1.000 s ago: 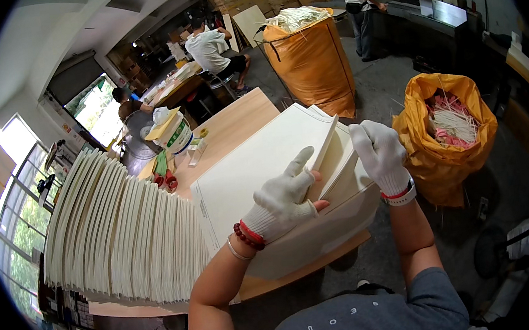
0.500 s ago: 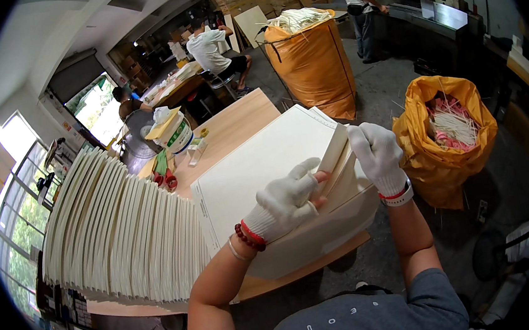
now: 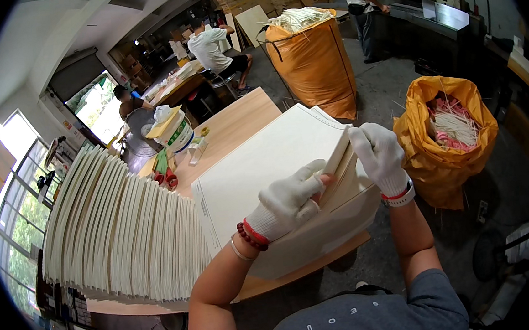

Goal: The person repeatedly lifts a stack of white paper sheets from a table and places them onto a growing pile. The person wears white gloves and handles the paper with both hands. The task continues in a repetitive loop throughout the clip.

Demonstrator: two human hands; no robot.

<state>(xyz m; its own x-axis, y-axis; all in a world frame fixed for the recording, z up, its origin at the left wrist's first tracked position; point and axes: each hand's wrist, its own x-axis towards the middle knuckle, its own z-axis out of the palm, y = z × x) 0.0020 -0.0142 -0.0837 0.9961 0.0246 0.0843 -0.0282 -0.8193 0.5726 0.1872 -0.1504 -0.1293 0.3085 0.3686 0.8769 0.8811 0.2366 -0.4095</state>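
Note:
A thick stack of large white paper sheets (image 3: 269, 149) lies before me, its right-hand edge bent upward. My right hand (image 3: 378, 155), in a white knitted glove, is closed on the raised corner of the sheets. Over the near part of the stack is my left hand (image 3: 289, 197), also gloved, its fingers bent but apart. A bare fingertip of that hand touches the lifted sheet edges; its other fingertips are partly hidden. To the left, a long row of folded white paper bundles (image 3: 119, 228) leans in a fanned pile.
The wooden table (image 3: 242, 120) carries a white tub (image 3: 175, 132) and red-handled scissors (image 3: 166, 178). Beyond it stands a full orange sack (image 3: 312, 66); another orange sack (image 3: 447, 168) with paper strips is at right. Two people work farther back, a third sits near the fan.
The left hand has shifted very slightly to the right along the sheet edges. The right hand keeps its hold on the raised corner, almost unmoved.

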